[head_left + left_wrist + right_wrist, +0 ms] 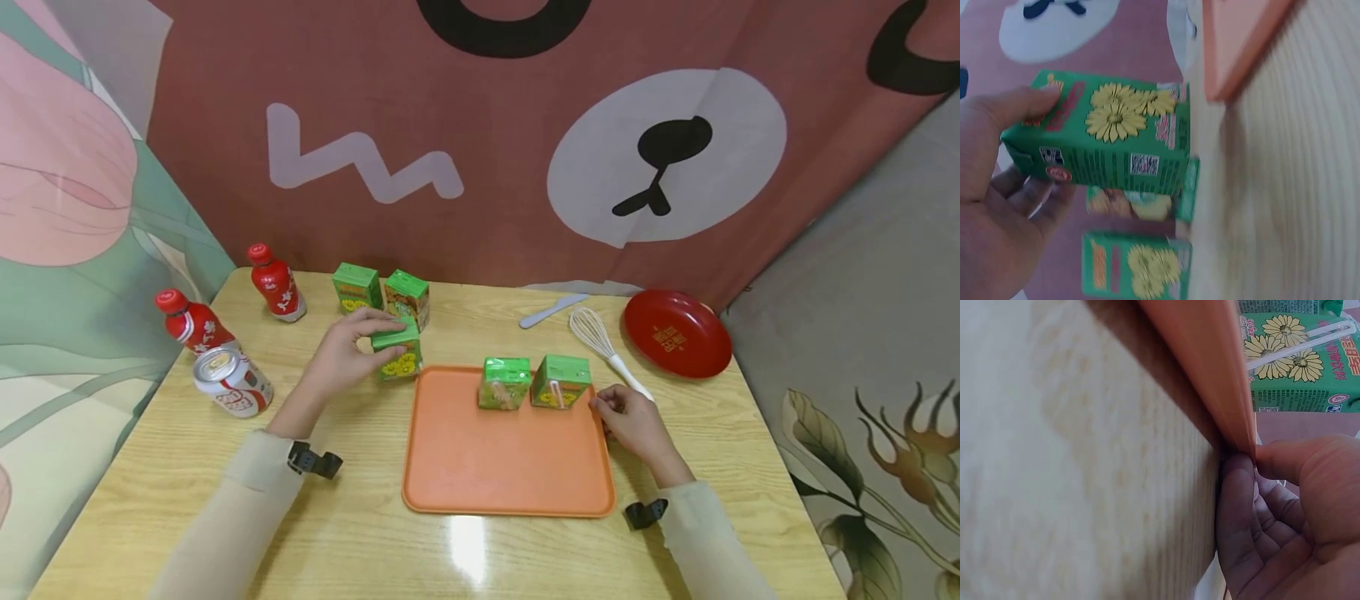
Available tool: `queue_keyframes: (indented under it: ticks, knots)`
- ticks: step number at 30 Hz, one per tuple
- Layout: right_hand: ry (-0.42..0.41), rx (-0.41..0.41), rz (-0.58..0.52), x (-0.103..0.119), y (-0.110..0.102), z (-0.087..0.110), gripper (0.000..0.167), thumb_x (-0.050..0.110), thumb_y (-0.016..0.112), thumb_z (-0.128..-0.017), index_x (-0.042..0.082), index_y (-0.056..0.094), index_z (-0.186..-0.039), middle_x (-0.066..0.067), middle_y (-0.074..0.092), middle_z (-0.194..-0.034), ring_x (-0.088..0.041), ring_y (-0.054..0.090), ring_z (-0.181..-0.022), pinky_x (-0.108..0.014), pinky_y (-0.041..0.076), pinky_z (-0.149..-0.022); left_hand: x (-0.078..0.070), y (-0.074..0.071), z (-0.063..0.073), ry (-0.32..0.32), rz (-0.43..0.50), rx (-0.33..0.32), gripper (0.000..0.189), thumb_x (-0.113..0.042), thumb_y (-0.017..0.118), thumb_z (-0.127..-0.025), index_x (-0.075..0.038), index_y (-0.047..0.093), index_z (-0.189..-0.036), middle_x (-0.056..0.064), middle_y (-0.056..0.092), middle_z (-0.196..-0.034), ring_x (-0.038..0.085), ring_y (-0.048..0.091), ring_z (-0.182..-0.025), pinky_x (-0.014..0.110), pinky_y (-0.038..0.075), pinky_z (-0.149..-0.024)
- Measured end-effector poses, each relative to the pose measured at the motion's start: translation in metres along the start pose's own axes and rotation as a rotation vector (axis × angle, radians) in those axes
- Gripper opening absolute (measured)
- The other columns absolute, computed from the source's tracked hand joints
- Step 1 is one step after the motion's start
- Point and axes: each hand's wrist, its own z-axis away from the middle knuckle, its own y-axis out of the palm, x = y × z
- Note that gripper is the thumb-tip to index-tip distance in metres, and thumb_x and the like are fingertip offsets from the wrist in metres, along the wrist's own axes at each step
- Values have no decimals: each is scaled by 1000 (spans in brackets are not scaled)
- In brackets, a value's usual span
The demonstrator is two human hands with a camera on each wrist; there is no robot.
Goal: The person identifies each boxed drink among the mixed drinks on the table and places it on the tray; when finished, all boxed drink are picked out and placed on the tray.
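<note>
My left hand [347, 354] grips a green drink carton [397, 354] with yellow flowers, just beyond the tray's upper left corner. In the left wrist view the thumb lies on the flowered face of this carton [1116, 119], with fingers around the opposite side. An orange tray [510, 467] lies on the table, with two green cartons, one on the left [505, 385] and one with a straw [560, 383], standing at its far side. My right hand [633, 421] pinches the tray's right rim [1235, 406] between thumb and curled fingers.
Two more cartons, one flowered [357, 285] and one brown-fronted [408, 298], stand behind the held one. Left are two red bottles [277, 287] [197, 325] and a white can [234, 385]. A knife [551, 312], whisk [600, 337] and red plate [675, 333] lie back right.
</note>
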Motion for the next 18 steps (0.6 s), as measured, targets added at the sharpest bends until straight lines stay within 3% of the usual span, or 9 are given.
queue_keyframes:
  ticks: [9,18]
  knots:
    - [20,-11,8,3,-1,0,22,22,67,-101,0,68,-106,-10,66,-84,-19,63,-66,-31,55,-55,-20,38,-5,107,128,207,31,-21,84,-87,-21,78,-117,-6,64,-121,17,57,-115,43,49,-94]
    - [22,-3,5,2,0,0,24,22,67,-101,-2,68,-107,-10,65,-84,-19,61,-66,-30,55,-56,-25,57,-6,183,80,273,32,-14,84,-86,-17,78,-118,-4,63,-122,16,58,-113,38,52,-90]
